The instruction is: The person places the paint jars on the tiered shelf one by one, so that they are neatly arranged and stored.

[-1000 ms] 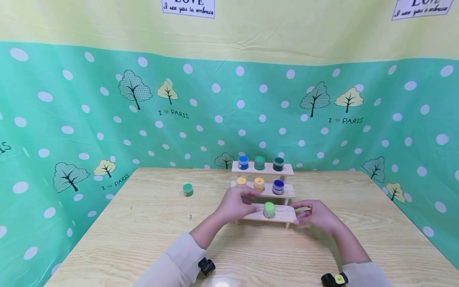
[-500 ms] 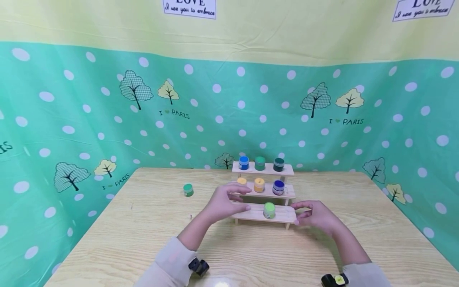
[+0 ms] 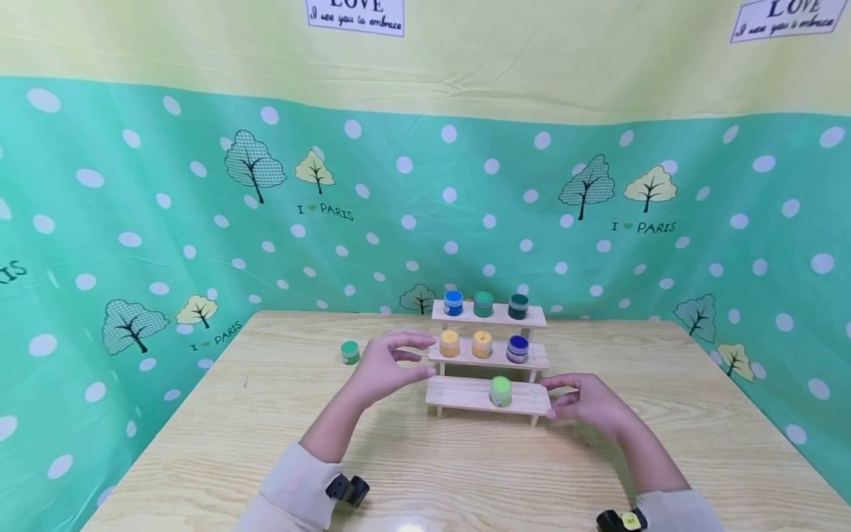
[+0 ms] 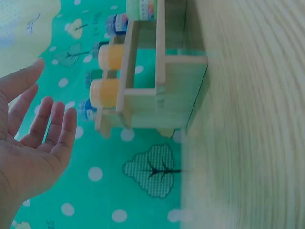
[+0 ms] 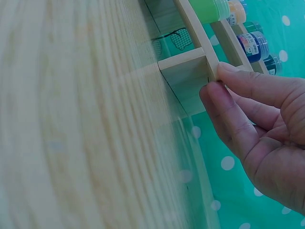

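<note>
A three-step wooden display stand (image 3: 459, 393) stands upright on the table. My right hand (image 3: 588, 403) pinches the right end of its lowest step; the right wrist view shows the thumb (image 5: 231, 71) on the board's corner and fingers below. At the stand's left side my left hand (image 3: 385, 369) is held up, fingers apart and nothing in them. A light green paint jar (image 3: 501, 391) sits on the lowest step. Two orange jars (image 3: 449, 343) and a dark blue jar (image 3: 518, 349) line the middle step. Blue (image 3: 453, 303), green (image 3: 483, 304) and dark green (image 3: 518, 307) jars stand on top.
Another green paint jar (image 3: 349, 352) stands on the wood-grain table (image 3: 266, 428), left of the stand and behind my left hand. A patterned curtain (image 3: 372, 258) hangs close behind the table's back edge and along both sides.
My left hand has moved left, away from the light green jar and off the stand, bringing the left orange jar into full view. The right hand stays at the stand's right end.
</note>
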The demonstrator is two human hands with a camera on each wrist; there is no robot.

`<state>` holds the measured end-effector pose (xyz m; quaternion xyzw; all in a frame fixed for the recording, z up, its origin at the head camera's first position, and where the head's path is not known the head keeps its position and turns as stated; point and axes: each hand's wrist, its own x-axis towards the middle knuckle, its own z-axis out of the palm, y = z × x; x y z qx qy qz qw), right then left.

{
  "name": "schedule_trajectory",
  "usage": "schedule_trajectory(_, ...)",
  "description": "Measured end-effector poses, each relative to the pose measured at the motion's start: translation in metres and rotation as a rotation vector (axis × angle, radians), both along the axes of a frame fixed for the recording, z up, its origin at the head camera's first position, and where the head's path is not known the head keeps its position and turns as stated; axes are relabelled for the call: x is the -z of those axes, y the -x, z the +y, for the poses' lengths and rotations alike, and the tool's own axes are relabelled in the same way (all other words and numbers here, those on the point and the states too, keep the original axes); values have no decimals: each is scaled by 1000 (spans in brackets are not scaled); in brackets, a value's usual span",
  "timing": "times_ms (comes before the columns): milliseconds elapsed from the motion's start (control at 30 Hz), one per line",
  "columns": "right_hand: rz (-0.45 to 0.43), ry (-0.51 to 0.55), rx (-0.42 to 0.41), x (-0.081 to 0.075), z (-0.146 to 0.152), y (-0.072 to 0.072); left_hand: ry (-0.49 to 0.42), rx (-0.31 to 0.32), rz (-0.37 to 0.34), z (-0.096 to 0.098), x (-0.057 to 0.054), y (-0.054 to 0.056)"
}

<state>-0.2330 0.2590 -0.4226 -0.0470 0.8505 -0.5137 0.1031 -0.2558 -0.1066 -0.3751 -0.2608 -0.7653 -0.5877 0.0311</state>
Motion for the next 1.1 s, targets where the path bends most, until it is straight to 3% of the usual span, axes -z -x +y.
schedule_trajectory(533,14,1,11,0,-1,-1,-20,-128,25,-44,-4,4)
schedule_trajectory(1100,-10,45,0,1,-1,1,-34,-154,-58,-90,5,14)
